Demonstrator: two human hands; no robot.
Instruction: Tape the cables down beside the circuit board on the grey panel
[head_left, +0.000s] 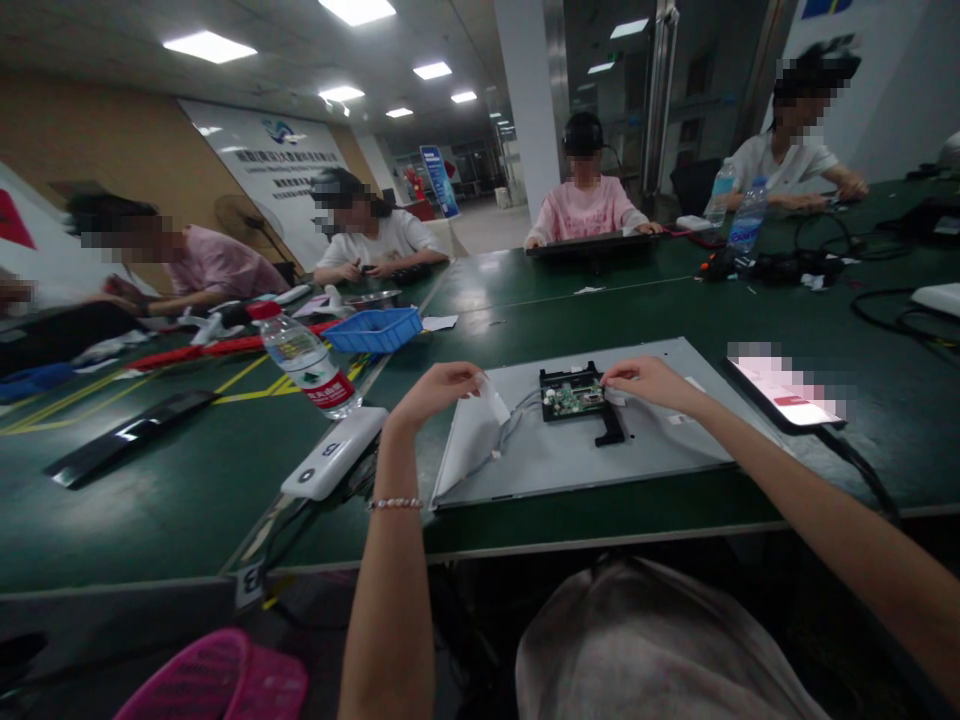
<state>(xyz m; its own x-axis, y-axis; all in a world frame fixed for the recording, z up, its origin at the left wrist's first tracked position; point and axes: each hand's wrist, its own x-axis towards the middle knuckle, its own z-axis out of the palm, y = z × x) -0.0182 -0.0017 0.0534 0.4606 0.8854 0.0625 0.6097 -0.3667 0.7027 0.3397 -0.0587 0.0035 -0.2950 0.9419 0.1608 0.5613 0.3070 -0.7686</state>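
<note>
A flat grey panel (525, 470) lies on the green table in front of me. Near its middle sits a green circuit board (574, 400) in a black frame, with grey cables running from its left side. My left hand (442, 390) pinches the top corner of a thin white sheet (478, 430), which is lifted and curled at the panel's left side. At the board's right edge is my right hand (645, 380), its fingers pressed together; whatever they hold is too small to make out.
Left of the panel are a white power bank (336, 455), a water bottle (311, 365) and a blue tray (375, 330). A lit phone (787, 390) with a cable lies to the right. Several people sit around the table. A pink basket (225, 680) stands below its edge.
</note>
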